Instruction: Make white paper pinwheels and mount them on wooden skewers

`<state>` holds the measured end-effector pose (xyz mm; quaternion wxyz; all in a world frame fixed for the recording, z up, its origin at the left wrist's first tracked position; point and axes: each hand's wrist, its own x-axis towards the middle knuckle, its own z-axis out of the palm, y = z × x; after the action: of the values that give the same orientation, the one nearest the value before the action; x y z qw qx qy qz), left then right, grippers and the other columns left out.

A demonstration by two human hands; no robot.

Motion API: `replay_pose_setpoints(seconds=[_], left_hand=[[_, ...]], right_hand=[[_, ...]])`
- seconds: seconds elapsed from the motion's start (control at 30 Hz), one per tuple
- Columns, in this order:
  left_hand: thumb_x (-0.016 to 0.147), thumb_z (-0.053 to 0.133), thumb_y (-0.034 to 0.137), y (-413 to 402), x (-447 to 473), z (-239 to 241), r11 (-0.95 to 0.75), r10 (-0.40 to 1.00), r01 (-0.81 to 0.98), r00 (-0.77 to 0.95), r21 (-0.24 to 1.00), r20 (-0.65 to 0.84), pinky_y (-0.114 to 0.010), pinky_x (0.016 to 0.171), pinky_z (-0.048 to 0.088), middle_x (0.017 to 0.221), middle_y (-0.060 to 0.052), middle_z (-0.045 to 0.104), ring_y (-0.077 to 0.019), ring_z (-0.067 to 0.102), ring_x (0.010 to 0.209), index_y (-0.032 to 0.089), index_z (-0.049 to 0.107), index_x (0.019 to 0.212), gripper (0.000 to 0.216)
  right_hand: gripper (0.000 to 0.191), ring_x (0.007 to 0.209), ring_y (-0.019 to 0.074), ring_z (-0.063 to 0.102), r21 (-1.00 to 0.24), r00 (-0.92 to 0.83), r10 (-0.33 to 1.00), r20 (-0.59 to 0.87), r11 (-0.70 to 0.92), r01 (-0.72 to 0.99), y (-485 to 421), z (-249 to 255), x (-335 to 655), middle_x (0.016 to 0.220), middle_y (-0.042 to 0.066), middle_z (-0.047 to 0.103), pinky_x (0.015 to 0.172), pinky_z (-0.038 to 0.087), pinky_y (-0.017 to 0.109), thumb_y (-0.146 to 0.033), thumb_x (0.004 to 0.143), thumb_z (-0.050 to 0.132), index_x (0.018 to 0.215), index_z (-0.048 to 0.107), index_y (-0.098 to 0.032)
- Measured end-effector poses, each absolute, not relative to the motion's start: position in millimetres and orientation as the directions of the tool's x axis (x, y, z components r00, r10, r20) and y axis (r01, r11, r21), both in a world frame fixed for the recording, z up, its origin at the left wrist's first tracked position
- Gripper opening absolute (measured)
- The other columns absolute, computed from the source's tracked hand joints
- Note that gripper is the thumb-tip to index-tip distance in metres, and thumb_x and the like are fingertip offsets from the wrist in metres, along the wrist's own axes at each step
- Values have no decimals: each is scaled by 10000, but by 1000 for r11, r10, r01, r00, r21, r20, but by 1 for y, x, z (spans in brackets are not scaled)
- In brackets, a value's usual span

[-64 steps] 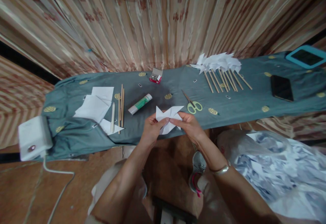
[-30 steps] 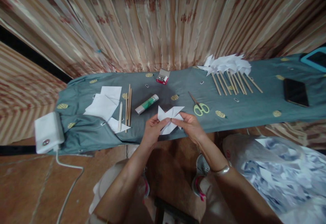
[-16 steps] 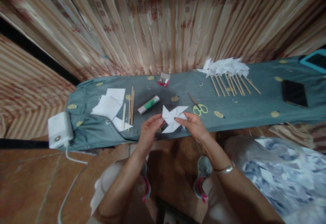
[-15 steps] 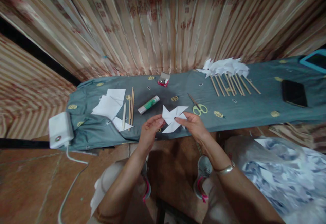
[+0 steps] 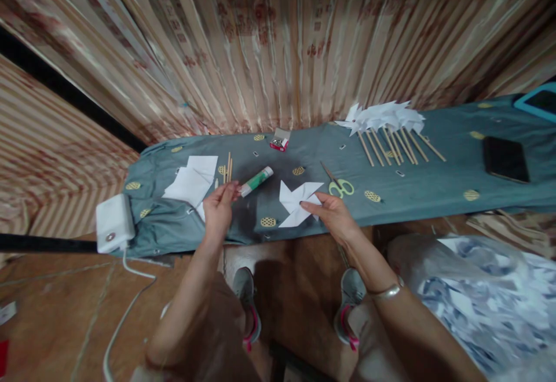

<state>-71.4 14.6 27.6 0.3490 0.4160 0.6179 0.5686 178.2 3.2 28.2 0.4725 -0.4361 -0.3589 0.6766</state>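
Note:
My right hand (image 5: 336, 211) pinches a white paper pinwheel (image 5: 299, 204) by its right side, above the front edge of the cloth-covered table. Over on the left, my left hand (image 5: 220, 204) has its fingers drawn together above thin wooden sticks (image 5: 229, 165), hiding their lower parts. Its fingertips are beside the near end of a white-and-green tube (image 5: 257, 181); whether they grip anything is hidden. White paper sheets (image 5: 189, 182) lie left of that hand. Scissors with light green handles (image 5: 341, 187) rest just beyond the pinwheel.
Several finished pinwheels on sticks (image 5: 386, 118) lie in a row at the back right. A small open red box (image 5: 278, 140) holds metal bits. A dark phone (image 5: 506, 159) lies far right, and a white corded device (image 5: 115, 223) sits at the left edge. A patterned curtain (image 5: 278, 52) hangs behind.
My left hand has let go of the pinwheel and moved left to the wooden sticks. The right hand still holds the pinwheel in nearly the same place.

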Motion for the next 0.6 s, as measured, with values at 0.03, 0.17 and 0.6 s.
replay_pose_setpoints(seconds=[0.03,0.17,0.6], left_hand=[[741,639,435,23,-81,25,23,905,290,-413,957,103,-282,724,487,836,-80,734,-178,642,733,136,724,924,360],[785,530,291,51,-106,16,85,940,748,-280,658,196,-315,809,491,1021,-110,722,-227,662,880,137,710,1017,331],[794,526,199,77,-110,17,81,984,938,-128,337,122,-403,970,465,1154,-164,690,-315,648,1071,127,716,1005,293]], right_hand=[[337,682,160,665,-896,-176,951,-252,-298,-328,3,29,178,720,-4,759,735,517,306,-396,525,898,772,765,-209],[330,673,158,661,-900,-174,953,-248,-293,-322,3,30,179,720,-2,761,724,513,302,-393,534,896,780,771,-210],[346,645,123,646,-896,-154,955,-253,-292,-336,6,27,183,711,-10,760,681,499,255,-388,502,908,770,780,-208]])
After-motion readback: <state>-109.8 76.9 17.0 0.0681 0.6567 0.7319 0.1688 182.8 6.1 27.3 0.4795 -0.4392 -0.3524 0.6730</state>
